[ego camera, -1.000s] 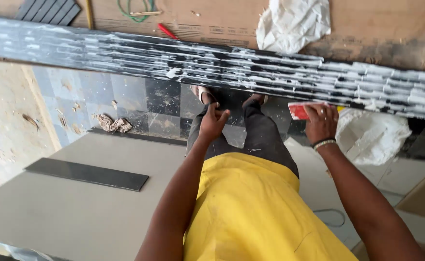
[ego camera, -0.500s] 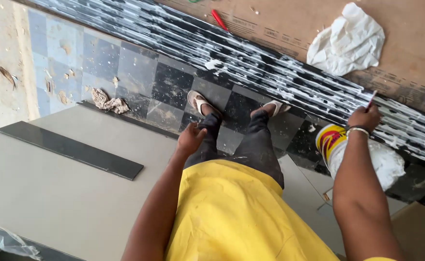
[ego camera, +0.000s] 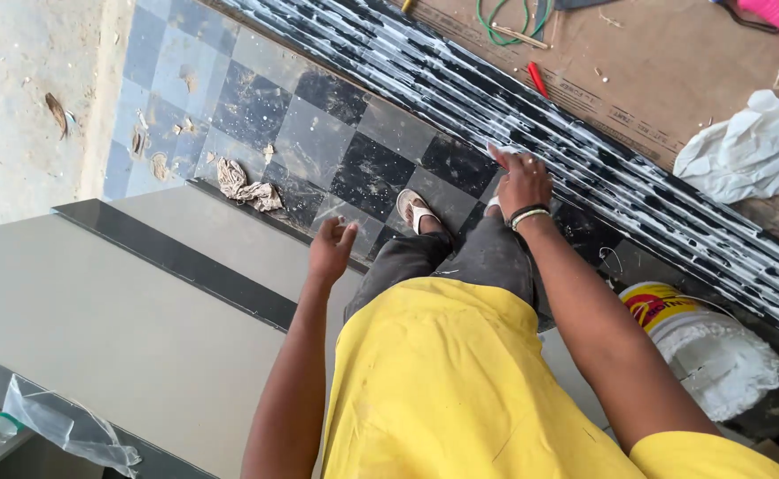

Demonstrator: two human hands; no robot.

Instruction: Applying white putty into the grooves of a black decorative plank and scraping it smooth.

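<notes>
My right hand (ego camera: 522, 184), with a beaded band at the wrist, rests on a long row of black tiles streaked with white paste (ego camera: 638, 191). Its fingers pinch a small pale flat piece (ego camera: 499, 154) against the tiles. My left hand (ego camera: 332, 248) hangs free above my left knee, fingers loosely apart and holding nothing. I wear a yellow shirt, dark trousers and pale sandals (ego camera: 414, 211), and stand on a black-and-grey checkered floor (ego camera: 318, 133).
A white bucket (ego camera: 713, 359) with a yellow-and-red label stands by my right leg. Crumpled white plastic (ego camera: 744, 151), a red pencil (ego camera: 538, 78) and green cord (ego camera: 504, 22) lie on brown cardboard (ego camera: 664, 80). A dark tile strip (ego camera: 176, 257) and rag (ego camera: 247, 186) lie left.
My right hand has slid along the tile row and now sits in front of my feet. My left hand has lifted off my knee. The view has swung left.
</notes>
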